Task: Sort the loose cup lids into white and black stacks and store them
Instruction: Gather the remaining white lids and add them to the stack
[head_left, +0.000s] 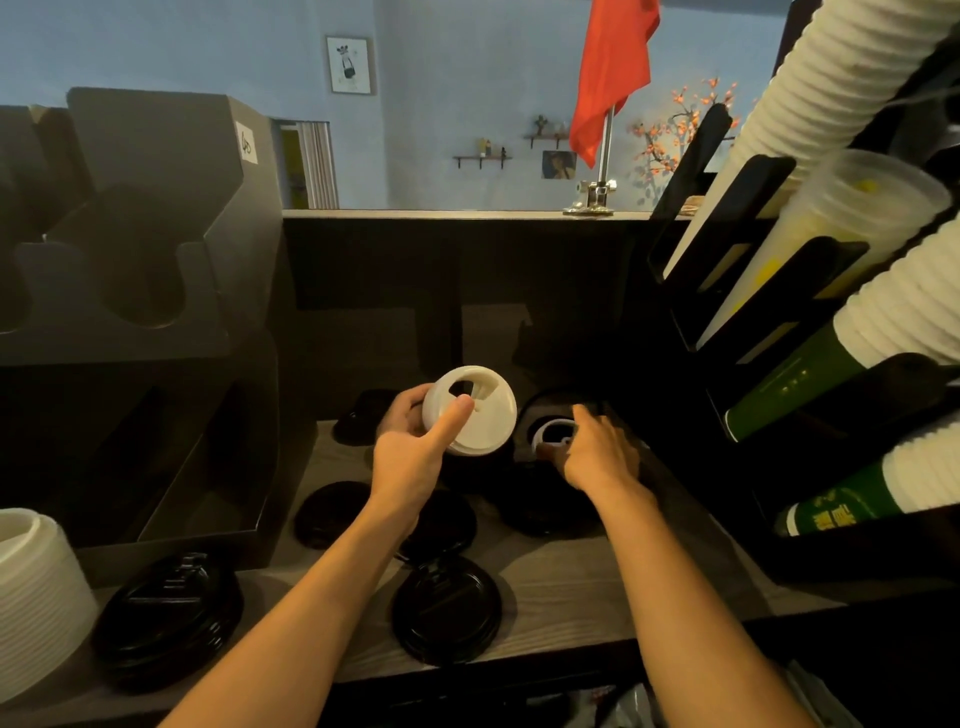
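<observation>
My left hand (415, 447) grips a short stack of white lids (475, 415), thumb across the top lid, raised above the counter's middle. My right hand (597, 452) reaches down over another white lid (553, 432) that lies among black lids (550, 514) at the back right; its fingers curl onto the lid's rim. Loose black lids lie on the wooden counter: one at the front centre (447, 610), a low pile at the front left (169, 618), one further back (332, 512) and one behind my left hand (358, 421). A tall white lid stack (36, 587) stands at the left edge.
A dark organiser (156, 322) with empty slots fills the left side. A black rack (779, 322) holding slanted stacks of white and green cups crowds the right. A dark back panel rises behind the counter (561, 597), whose front edge is near me.
</observation>
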